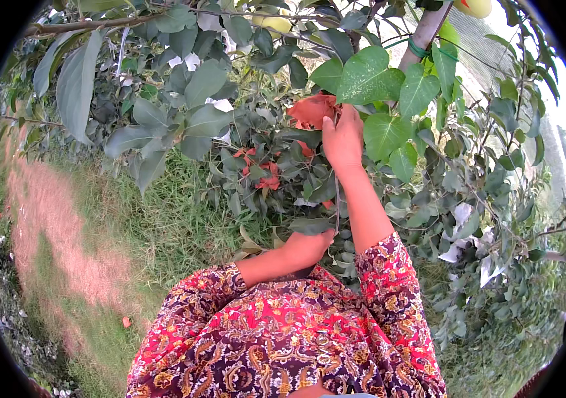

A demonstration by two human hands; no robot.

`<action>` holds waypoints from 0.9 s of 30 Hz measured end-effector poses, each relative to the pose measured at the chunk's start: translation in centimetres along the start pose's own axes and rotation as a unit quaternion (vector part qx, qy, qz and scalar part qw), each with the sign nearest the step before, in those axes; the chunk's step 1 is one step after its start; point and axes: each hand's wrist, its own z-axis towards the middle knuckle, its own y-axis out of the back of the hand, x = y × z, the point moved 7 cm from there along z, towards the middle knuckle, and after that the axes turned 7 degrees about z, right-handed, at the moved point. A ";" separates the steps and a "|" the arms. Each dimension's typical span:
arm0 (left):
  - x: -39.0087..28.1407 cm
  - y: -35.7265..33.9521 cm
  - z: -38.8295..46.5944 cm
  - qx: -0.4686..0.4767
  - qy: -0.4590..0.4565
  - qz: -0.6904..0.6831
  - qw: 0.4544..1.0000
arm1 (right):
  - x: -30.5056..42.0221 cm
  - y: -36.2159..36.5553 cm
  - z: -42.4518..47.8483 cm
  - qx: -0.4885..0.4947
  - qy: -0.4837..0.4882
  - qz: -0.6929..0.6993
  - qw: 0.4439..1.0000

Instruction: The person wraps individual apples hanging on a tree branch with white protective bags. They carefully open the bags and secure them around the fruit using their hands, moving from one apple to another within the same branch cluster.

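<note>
My right hand (343, 139) is raised among the leaves, its fingers closed at the right edge of a crumpled red paper fruit bag (313, 110). What the bag holds is hidden. Lower down, in front of my chest, my left hand (312, 246) grips a thin branch (337, 199) that runs up towards my right wrist. A dark leaf (311, 226) lies just over the left hand's knuckles. More red paper (269, 175) shows through the foliage below and left of the bag.
Broad green leaves (370, 77) hang beside my right hand. A trunk (424, 37) with green ties rises at upper right. Pale fruits (272, 24) hang at the top. White paper (462, 244) sits among branches on the right. Grass (178, 214) and a bare path (69, 219) lie left.
</note>
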 end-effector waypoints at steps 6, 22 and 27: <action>3.9 8.7 1.3 0.194 0.004 0.009 0.981 | -4.1 -2.2 1.8 0.009 -0.087 -0.017 0.996; 13.3 14.9 22.1 -0.112 -0.086 0.147 0.979 | -6.4 -3.2 0.9 -0.019 -0.150 -0.051 0.987; 14.0 13.4 23.6 -0.088 -0.085 0.196 0.973 | -6.3 -2.6 0.8 -0.037 -0.204 -0.056 0.977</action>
